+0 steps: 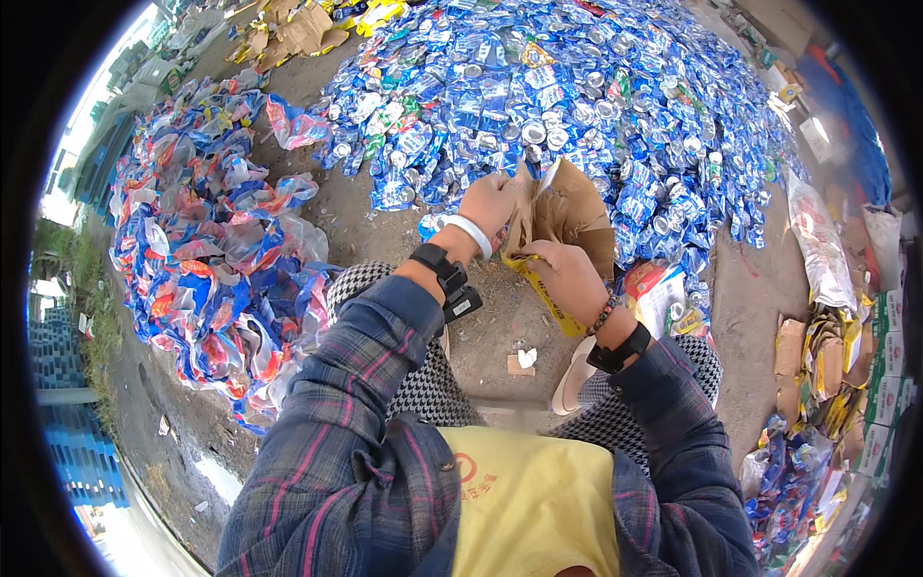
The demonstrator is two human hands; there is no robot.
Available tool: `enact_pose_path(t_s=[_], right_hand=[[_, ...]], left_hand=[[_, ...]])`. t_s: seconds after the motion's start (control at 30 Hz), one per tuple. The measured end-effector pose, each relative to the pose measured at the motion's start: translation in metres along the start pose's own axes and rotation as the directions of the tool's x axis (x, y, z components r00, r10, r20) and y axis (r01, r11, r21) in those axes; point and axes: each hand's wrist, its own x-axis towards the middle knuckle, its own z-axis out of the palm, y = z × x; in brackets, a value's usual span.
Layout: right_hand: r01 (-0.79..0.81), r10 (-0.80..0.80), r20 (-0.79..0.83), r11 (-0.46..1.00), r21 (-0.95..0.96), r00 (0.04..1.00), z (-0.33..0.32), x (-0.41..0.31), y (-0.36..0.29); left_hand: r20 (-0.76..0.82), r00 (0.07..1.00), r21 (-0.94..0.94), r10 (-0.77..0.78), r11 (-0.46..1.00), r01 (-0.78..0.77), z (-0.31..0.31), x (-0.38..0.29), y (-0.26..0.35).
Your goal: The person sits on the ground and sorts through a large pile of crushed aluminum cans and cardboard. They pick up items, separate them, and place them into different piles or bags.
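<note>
Both hands are on one piece of brown cardboard (575, 205) with a yellow printed outer side, held up between the person's knees. My left hand (490, 205) grips its upper left edge in closed fingers. Lower down, my right hand (566, 278) pinches the near edge, thumb on top, beside the yellow strip (551, 303). The cardboard looks opened out and bent. Just beyond it spreads a big heap of crushed blue aluminium cans (505, 94).
Crumpled red, blue and clear plastic wrappers (216, 245) are piled at the left. Flattened cardboard (299, 32) lies at the upper left. White sacks (818, 241), folded cartons (826, 353) and green-and-white boxes (883, 360) line the right side. A red and white package (652, 288) lies near the right knee.
</note>
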Motion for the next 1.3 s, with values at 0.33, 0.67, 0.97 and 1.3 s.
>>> enact_pose_path(t_s=[0.33,0.67,0.97,1.3], right_hand=[[-0.106,0.123,-0.034,0.941,0.320,0.992,-0.045,0.003,0.033],[-0.086,0.080,0.032,0.906,0.414,0.996,-0.043,0.004,0.014],[0.030,0.078,-0.352,0.956,0.291,0.933,-0.028,0.006,0.026],[-0.082,0.519,-0.405,0.684,0.725,0.752,-0.057,0.017,0.046]], left_hand=[[0.378,0.813,-0.487,0.442,0.842,-0.232,0.006,-0.024,0.011],[0.144,0.947,-0.423,0.287,0.883,-0.203,0.017,-0.039,0.018],[-0.153,0.958,-0.801,-0.244,0.599,0.025,-0.018,0.005,0.003],[0.345,0.729,-0.224,0.592,0.806,-0.548,0.014,-0.037,0.026]])
